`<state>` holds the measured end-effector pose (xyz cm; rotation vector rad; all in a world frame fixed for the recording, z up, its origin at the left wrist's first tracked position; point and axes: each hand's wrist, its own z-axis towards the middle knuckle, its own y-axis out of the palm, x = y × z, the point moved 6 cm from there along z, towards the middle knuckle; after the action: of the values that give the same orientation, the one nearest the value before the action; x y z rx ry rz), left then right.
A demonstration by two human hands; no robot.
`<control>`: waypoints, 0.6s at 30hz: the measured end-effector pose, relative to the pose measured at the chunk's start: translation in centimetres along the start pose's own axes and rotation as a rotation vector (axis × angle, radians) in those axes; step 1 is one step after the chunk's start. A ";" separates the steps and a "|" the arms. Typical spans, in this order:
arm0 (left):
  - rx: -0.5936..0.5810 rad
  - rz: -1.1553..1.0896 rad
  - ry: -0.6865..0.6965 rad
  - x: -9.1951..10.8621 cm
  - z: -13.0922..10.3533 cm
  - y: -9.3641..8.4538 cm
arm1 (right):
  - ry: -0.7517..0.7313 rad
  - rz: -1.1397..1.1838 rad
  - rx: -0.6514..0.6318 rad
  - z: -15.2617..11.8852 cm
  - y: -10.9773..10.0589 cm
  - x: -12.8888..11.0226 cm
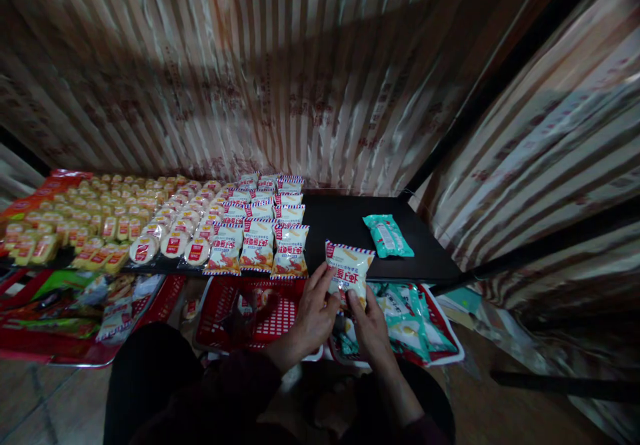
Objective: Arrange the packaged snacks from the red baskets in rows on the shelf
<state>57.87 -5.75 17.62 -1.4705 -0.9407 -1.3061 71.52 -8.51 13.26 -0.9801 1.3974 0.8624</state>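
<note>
A white snack bag (pixel 350 264) with red lettering and a striped top edge is held upright in front of the shelf. My left hand (pixel 313 312) grips its left side, with the fingers along the edge. My right hand (pixel 370 328) pinches its lower right corner, thumb on the front. Rows of matching snack bags (pixel 257 248) stand on the black shelf (pixel 335 215) to the left. A teal snack bag (pixel 389 236) lies on the shelf at the right. Below my right hand, more teal bags (pixel 413 318) fill a red and white basket.
Round wrapped cakes (pixel 176 244) and small yellow packs (pixel 107 225) line the shelf's left part. Beneath it are a red basket (pixel 280 318) holding a few packs and another red basket (pixel 173 298) with mixed snacks. A dark frame bar (pixel 450 125) and draped plastic sheeting (pixel 280 65) surround the shelf.
</note>
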 end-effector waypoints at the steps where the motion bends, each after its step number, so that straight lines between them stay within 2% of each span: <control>1: -0.009 0.070 0.018 0.2 0.4 0.1 | 0.002 0.016 0.011 0.4 0.1 -0.1; 9: 0.022 0.320 0.104 1.7 3.5 0.4 | -0.035 0.120 0.063 4.3 0.5 0.6; 18: 0.027 0.496 0.111 3.0 6.9 1.0 | -0.085 0.220 0.057 8.3 1.5 -0.9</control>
<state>61.24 0.52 20.39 -1.4730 -0.4741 -0.9904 73.29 -0.28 13.52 -0.7468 1.4661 1.0088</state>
